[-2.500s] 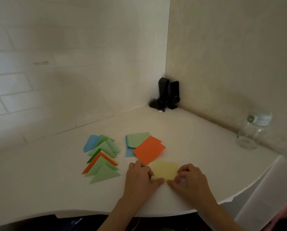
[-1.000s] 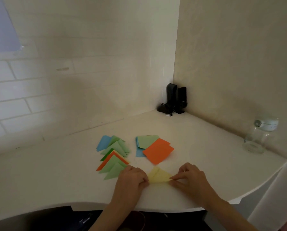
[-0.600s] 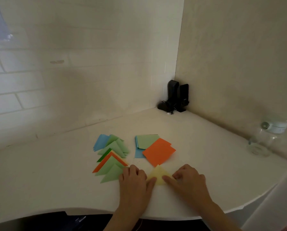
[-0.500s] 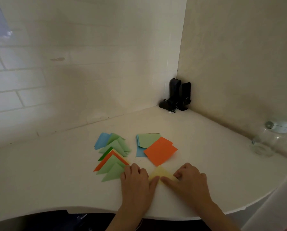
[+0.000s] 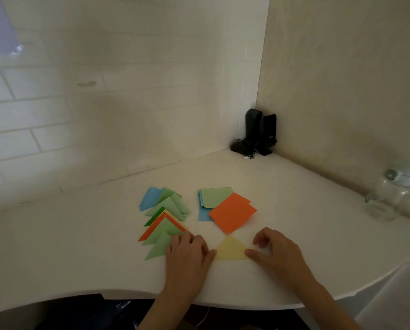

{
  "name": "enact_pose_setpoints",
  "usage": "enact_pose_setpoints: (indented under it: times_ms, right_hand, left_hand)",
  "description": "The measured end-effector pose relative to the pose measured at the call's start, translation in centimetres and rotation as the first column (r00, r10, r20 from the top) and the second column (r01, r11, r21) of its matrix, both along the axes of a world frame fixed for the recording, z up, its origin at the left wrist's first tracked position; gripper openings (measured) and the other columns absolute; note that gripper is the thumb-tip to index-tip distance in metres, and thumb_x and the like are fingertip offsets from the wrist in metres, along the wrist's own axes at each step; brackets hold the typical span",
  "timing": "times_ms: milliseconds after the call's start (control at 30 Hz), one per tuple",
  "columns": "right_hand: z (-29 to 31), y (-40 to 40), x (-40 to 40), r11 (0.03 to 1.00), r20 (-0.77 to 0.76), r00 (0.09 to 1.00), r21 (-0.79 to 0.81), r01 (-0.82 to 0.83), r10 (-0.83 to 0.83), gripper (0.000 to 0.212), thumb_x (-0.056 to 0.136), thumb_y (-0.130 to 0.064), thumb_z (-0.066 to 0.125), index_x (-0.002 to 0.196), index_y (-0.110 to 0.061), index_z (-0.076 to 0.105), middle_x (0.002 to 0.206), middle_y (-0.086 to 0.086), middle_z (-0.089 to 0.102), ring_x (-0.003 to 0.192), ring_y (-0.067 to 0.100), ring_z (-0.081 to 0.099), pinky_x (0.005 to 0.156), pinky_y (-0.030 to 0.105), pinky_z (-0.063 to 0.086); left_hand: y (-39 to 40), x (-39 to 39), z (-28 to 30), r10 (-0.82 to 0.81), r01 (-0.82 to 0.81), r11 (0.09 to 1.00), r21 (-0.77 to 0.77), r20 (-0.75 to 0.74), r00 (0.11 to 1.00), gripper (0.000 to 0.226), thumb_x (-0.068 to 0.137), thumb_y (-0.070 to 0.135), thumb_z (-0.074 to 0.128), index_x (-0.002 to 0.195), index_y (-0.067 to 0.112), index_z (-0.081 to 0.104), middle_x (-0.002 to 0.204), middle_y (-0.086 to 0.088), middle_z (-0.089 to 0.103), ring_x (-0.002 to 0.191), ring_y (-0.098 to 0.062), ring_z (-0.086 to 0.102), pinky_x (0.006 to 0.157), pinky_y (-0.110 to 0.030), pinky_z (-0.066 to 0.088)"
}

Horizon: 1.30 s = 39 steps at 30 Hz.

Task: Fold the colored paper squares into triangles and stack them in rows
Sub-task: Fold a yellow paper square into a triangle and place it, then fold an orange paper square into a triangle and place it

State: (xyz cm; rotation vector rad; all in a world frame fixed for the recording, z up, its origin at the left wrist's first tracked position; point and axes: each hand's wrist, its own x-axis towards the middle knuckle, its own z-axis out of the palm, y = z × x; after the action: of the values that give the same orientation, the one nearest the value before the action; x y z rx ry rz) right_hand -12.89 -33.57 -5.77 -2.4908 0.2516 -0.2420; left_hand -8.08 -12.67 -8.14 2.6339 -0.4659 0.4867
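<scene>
A yellow paper triangle (image 5: 231, 250) lies flat on the white counter (image 5: 80, 246) near its front edge. My left hand (image 5: 188, 254) lies flat beside it, thumb tip touching the triangle's left corner. My right hand (image 5: 275, 252) presses its thumb on the right corner, the other fingers loosely curled above the counter. Left of my left hand runs a row of folded triangles (image 5: 163, 220) in green, orange, yellow and blue, partly under my fingers. Behind the yellow triangle sits a pile of unfolded squares (image 5: 231, 214), orange on top of green and blue.
Black speakers (image 5: 258, 133) with a cable stand in the far wall corner. A clear glass jar (image 5: 387, 198) with a white lid stands at the right by the wall. The counter's curved front edge runs just below my wrists.
The yellow square has been folded into a triangle and pressed flat. My hands have slid apart along its lower edge, from the middle out to its two corners.
</scene>
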Motion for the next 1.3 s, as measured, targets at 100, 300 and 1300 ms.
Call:
enact_pose_setpoints:
  times_ms: [100,300,1300]
  right_hand:
    - [0.1,-0.5,-0.4,0.996,0.008,0.999,0.072,-0.044,0.044,0.021,0.073,-0.034,0.073,0.08,-0.035,0.053,0.083,-0.014,0.059,0.067,0.001,0.049,0.072,0.025,0.043]
    - [-0.3,-0.2,-0.6,0.999,0.029,0.999,0.037,-0.028,0.027,0.021,0.077,-0.035,0.069,0.074,-0.042,0.049,0.087,-0.015,0.057,0.069,-0.002,0.046,0.081,0.031,0.044]
    - [-0.3,2.4,3.7,0.954,0.151,0.975,-0.278,-0.115,0.162,0.05,0.082,-0.046,0.062,0.128,-0.029,0.05,0.134,-0.011,0.05,0.122,0.009,0.047,0.096,0.03,0.028]
  left_hand:
    - [0.1,0.0,0.2,-0.027,0.027,0.999,-0.036,-0.008,1.0,0.02,0.08,0.046,0.063,0.079,0.028,0.054,0.088,0.012,0.047,0.088,-0.013,0.041,0.071,-0.028,0.025]
    - [-0.1,-0.5,1.1,-0.121,0.118,0.987,-0.109,-0.018,0.993,0.011,0.08,0.016,0.067,0.08,0.022,0.057,0.085,0.009,0.048,0.082,-0.014,0.042,0.069,-0.028,0.038]
    - [6.0,-0.7,2.0,0.028,-0.026,0.952,-0.305,0.001,1.0,0.027,0.079,0.013,0.07,0.099,0.029,0.061,0.084,0.011,0.061,0.076,-0.011,0.053,0.064,-0.023,0.04]
